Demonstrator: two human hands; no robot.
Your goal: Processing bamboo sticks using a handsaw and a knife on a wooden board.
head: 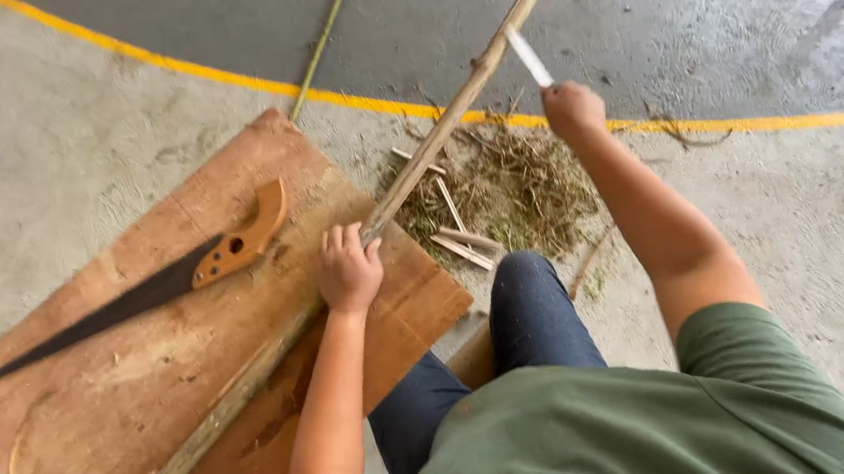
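A long bamboo pole (344, 263) lies slantwise across a wooden board (103, 392), running from 7 o'clock up to 1 o'clock, where its thin end leaves the picture. The left hand (348, 269) presses down on the pole near the board's 3 o'clock edge, fingers curled over it and clenched around the stem. The right hand (573, 110), out toward 1 o'clock, is closed on the handle of a knife (529, 56) whose pale blade points up and meets the pole's thinner stretch.

A hand saw (136, 295) with a dark blade and an orange-brown wooden handle rests on the board at 10 o'clock, apart from both hands. Beyond the board, at 12 o'clock, a heap of shavings (509, 190) and short split pieces lies on the concrete floor (54, 146), just short of a yellow painted line (734, 124).

In my judgement the blade could skid off a node or glance along the stem, since the thin end hangs unsupported and may flex; the left hand sits down the pole from the edge.

The knife's handle is hidden in the fist, the blade is blurred, and its exact contact point is hard to tell.
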